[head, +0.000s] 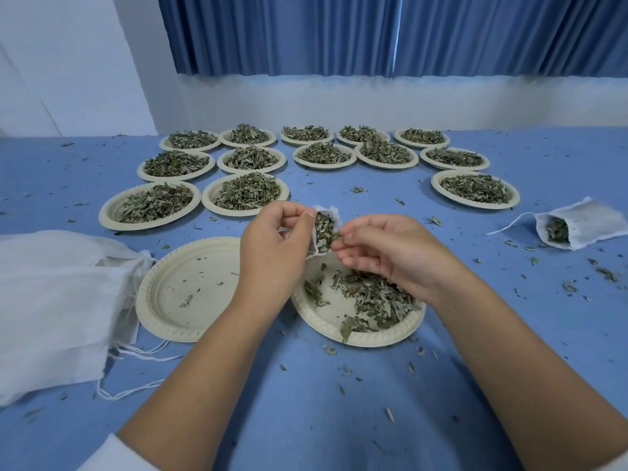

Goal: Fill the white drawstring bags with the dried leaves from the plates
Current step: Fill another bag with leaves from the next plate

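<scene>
My left hand grips a small white drawstring bag at its mouth, holding it open above a plate. Dried leaves show inside the bag. My right hand pinches leaves at the bag's opening with its fingertips. Beneath both hands a cream plate holds a partial heap of dried leaves. To its left sits a nearly bare plate with a few crumbs. A filled white bag lies on its side at the right, leaves showing at its mouth.
Several plates heaped with dried leaves stand in rows across the far half of the blue table. A pile of unfilled white bags with loose strings lies at the left. Leaf crumbs are scattered over the cloth.
</scene>
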Action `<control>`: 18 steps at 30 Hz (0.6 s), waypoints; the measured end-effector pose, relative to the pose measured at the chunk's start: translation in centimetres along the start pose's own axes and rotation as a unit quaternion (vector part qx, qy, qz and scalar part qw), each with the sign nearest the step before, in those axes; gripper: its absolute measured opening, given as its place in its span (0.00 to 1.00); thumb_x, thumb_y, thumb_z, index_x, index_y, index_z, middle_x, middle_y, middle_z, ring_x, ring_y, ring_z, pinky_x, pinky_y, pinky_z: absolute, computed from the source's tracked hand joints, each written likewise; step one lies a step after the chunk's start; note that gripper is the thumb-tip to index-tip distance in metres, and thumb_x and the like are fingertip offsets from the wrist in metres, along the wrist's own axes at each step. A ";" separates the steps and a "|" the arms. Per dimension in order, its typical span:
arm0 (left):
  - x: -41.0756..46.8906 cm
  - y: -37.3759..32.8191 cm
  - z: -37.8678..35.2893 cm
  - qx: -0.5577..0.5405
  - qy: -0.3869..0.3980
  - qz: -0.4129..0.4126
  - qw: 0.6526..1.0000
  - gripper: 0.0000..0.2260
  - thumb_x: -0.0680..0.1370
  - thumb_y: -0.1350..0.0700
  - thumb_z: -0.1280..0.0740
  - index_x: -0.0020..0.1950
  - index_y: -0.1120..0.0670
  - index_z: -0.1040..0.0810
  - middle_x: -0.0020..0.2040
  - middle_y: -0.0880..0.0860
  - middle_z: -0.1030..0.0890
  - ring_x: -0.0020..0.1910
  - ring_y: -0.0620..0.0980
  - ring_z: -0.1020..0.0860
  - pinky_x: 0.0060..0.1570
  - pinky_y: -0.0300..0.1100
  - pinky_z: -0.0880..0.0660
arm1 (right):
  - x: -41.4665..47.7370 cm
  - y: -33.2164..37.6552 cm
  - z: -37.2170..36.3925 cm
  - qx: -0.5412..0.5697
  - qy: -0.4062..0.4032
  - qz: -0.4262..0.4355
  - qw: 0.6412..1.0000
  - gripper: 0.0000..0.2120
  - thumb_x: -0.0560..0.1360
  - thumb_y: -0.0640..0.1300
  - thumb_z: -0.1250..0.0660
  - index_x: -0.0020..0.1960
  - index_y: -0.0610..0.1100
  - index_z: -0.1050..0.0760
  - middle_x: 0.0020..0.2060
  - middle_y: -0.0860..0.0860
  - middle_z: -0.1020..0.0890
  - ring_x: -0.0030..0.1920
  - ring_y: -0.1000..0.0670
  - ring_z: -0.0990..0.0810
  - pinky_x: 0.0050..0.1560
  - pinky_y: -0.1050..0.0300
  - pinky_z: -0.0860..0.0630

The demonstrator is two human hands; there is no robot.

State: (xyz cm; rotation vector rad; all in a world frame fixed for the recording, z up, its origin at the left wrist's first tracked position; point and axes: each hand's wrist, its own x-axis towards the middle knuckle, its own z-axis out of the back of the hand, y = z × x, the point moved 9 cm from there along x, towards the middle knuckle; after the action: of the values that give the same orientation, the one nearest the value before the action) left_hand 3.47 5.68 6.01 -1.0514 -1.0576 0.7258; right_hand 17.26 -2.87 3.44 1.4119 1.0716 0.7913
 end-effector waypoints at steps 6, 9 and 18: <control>-0.2 0.0 -0.6 0.002 0.024 -0.003 1.000 0.04 0.78 0.54 0.31 0.43 0.49 0.21 0.34 0.40 0.22 0.34 0.39 0.25 0.40 0.38 0.27 | -0.1 0.5 0.1 -0.036 -0.047 0.052 0.997 0.03 0.71 0.37 0.26 0.40 0.43 0.15 0.39 0.44 0.14 0.37 0.52 0.15 0.34 0.66 0.22; -0.3 0.0 -1.0 -0.003 0.038 0.002 0.999 0.04 0.78 0.54 0.31 0.43 0.49 0.21 0.32 0.39 0.22 0.35 0.40 0.24 0.41 0.40 0.25 | -0.2 0.6 -0.3 -0.058 -0.052 0.073 0.994 0.05 0.70 0.37 0.25 0.38 0.45 0.15 0.34 0.45 0.15 0.33 0.54 0.17 0.31 0.67 0.23; -1.0 -0.4 -2.3 -0.047 0.104 0.018 0.993 0.03 0.79 0.57 0.32 0.46 0.55 0.19 0.36 0.47 0.18 0.37 0.43 0.19 0.41 0.38 0.21 | -0.3 0.6 1.5 -0.147 -0.164 0.105 0.970 0.11 0.66 0.42 0.22 0.45 0.47 0.21 0.40 0.52 0.21 0.36 0.54 0.23 0.39 0.62 0.25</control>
State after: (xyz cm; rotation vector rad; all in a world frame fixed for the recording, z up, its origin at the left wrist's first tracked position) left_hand 5.30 3.91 5.79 -1.2032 -0.9006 0.5854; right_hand 18.62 -3.66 3.87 1.3544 0.5327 0.7963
